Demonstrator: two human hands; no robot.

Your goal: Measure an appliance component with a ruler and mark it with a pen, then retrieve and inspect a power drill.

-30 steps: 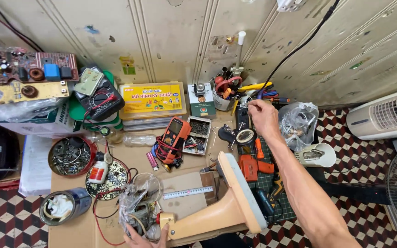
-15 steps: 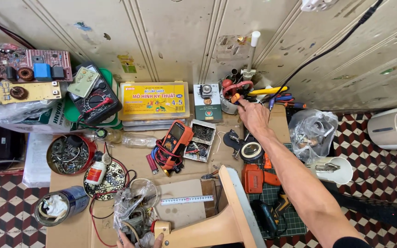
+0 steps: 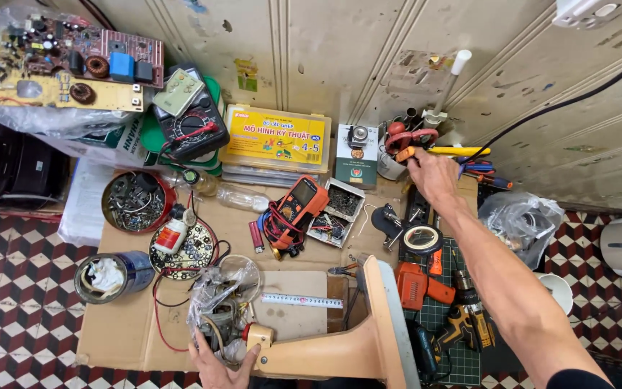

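Right hand (image 3: 432, 175) is closed on a yellow-handled tool (image 3: 446, 152) in the tool cup (image 3: 391, 167) at 12 o'clock; a snag on neighbouring handles could tip it. Left hand (image 3: 217, 362), fingers loosely curled at 6 o'clock, steadies the beige fan stand (image 3: 340, 349), which may roll.

A single camera, worn on the person's head, looks steeply down and forward over a cluttered tabletop (image 3: 131, 331) covered with cardboard. It faces a pale panelled wall (image 3: 325, 65) that fills the top of the frame, while checkered floor tiles (image 3: 8, 288) show at the left and right edges. The view is wide and fairly close: the right hand (image 3: 430, 176) stretches away from the lens toward the far edge near the wall, its forearm running in from the lower right corner, and the left hand (image 3: 217, 360) sits at the very bottom edge, partly cut off. No second view is present, so nothing overlaps.
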